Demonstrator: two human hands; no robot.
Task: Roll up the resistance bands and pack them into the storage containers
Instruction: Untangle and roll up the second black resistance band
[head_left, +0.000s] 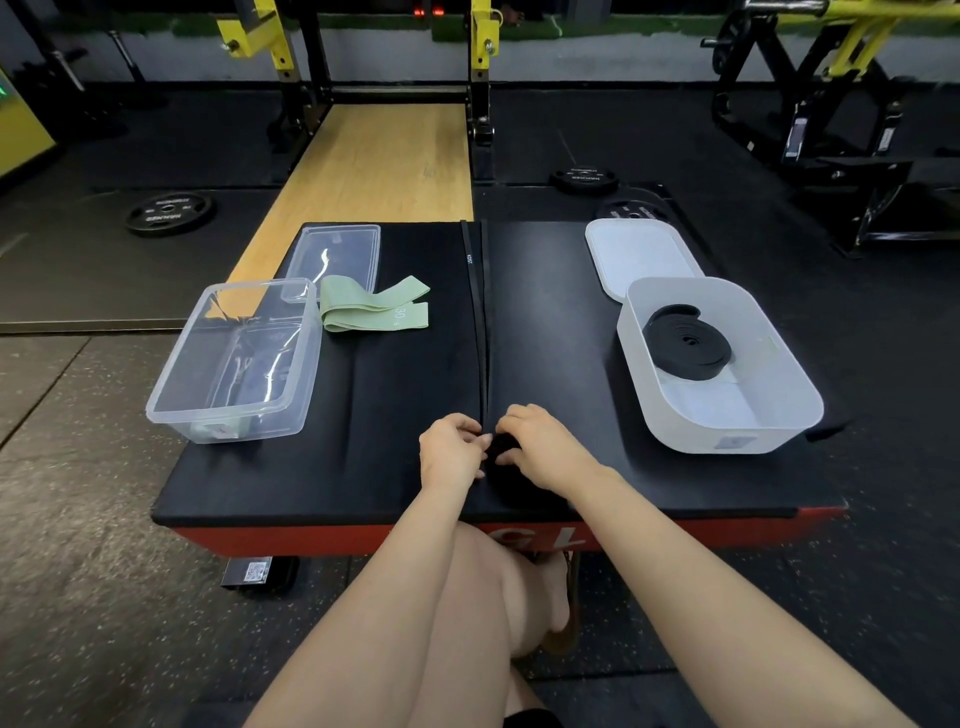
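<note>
Gym flooring and lifting racks are filling the background, and a black padded platform (395, 415) is serving as the work surface close to the person. On its right side a white tub (727, 415) is sitting with one rolled black band (685, 340) already lying inside it, and the tub's white lid (639, 254) is lying flat just behind it. On the left a clear plastic box (182, 395) is standing empty as far as can be seen, with its clear lid (337, 254) behind it and a folded green band (374, 309) lying just beside it, not yet rolled.

Down the middle, a long black band (480, 312) is stretching away from the person toward the far edge of the platform. Its near end is being coiled: the left hand (452, 452) and the right hand (540, 447) are meeting over it, fingers curled and pinching the start of the roll, which is hard to make out against the black surface.

So the rolling of the second black band appears to be only beginning. The next move is probably calling for a tight, even turn forward along the strap, both hands keeping the coil from springing loose.
</note>
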